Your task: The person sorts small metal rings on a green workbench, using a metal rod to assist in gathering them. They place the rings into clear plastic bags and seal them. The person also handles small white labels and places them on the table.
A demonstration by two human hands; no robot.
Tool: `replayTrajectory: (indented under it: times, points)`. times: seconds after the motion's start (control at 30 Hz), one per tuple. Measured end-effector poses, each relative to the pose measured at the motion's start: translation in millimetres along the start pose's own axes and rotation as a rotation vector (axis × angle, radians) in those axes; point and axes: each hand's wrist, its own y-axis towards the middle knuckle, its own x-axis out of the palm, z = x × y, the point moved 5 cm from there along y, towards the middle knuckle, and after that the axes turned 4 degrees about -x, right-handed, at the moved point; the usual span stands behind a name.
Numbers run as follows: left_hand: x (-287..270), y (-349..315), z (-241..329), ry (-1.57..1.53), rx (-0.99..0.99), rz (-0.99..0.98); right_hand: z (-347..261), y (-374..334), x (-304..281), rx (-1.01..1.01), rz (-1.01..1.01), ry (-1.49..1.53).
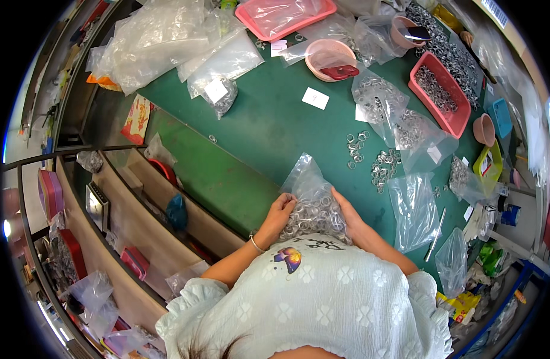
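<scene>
A clear plastic bag of metal rings (315, 216) stands close against my body at the table's near edge, its upper part bare of rings. My left hand (280, 216) has its fingers curled at the bag's left side, pinching the plastic. Along the bag's right side lies my right hand (348, 214), supporting it; some of its fingers are hidden behind the plastic. Loose metal rings (385, 167) lie in a small pile to the right, with a smaller group (357, 149) beyond it. A flat clear bag (414, 210) rests right of my right hand.
The green table (257, 113) carries filled ring bags (380, 102), a pink basket of rings (439, 90) and a pink bowl with a red phone (339, 73). A white card (315, 98) lies mid-table. Plastic bags (155, 45) are heaped far left. Open drawers (167, 209) flank my left.
</scene>
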Motion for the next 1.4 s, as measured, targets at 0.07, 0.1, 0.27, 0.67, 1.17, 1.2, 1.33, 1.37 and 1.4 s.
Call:
replayTrajectory:
  times: [0.07,0.1,0.27,0.67,1.17,1.2,1.33,1.37,1.4]
  points:
    - [-2.3,0.2,0.2,0.038,-0.016,-0.003,0.6,-1.9,-4.2,0.031,-0.02,-0.06]
    - [-2.6,-1.8,-1.1,0.036,-0.015,-0.018,2.9,-2.2,-8.7,0.044,-0.04,-0.102]
    - [4.5,-26.4,20.3,-0.122,-0.121,-0.224,-0.5,-14.9,-4.6,-0.074,0.027,-0.207]
    - [22.0,-36.6,58.4,-0.155,-0.034,-0.454,-18.7,-43.1,6.1,-0.267,0.085,-0.198]
    - [19.2,-41.7,79.8,0.091,0.366,-0.237,-11.0,-36.8,3.6,-0.361,0.083,-0.109]
    - [17.5,-39.5,81.0,0.117,0.4,-0.217,-10.8,-31.5,-0.1,-0.303,0.1,-0.1]
    - [12.8,-16.4,75.2,-0.052,0.181,-0.238,-20.0,-21.1,-0.5,-0.251,0.16,-0.139]
    - [10.9,-14.7,75.2,0.003,0.202,-0.211,-19.9,-16.6,-9.3,-0.273,0.142,-0.139]
    - [10.1,-14.8,75.1,0.059,0.219,-0.183,-20.3,-14.2,-15.9,-0.292,0.126,-0.137]
